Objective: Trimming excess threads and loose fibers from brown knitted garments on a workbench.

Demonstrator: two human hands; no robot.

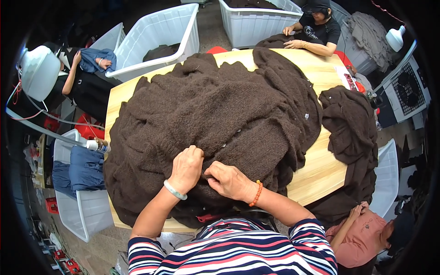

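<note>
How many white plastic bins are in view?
5: one far left, one at top centre, one at top right, one lower left, one right; others may be hidden.

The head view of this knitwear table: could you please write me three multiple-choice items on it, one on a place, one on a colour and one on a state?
1. Where do both hands rest?
A. On the near edge of the brown knitwear pile
B. In a white bin
C. On bare table

2. What colour is the right wrist's bead bracelet?
A. Green
B. Orange
C. Black

3. How is the right hand?
A. Flat and open
B. Lifted clear
C. Pinching the knit

Answers: 1 A, the left hand and right hand lie on the brown knitwear pile. 2 B, the bead bracelet is orange. 3 C, its fingertips gather the fabric.
</note>
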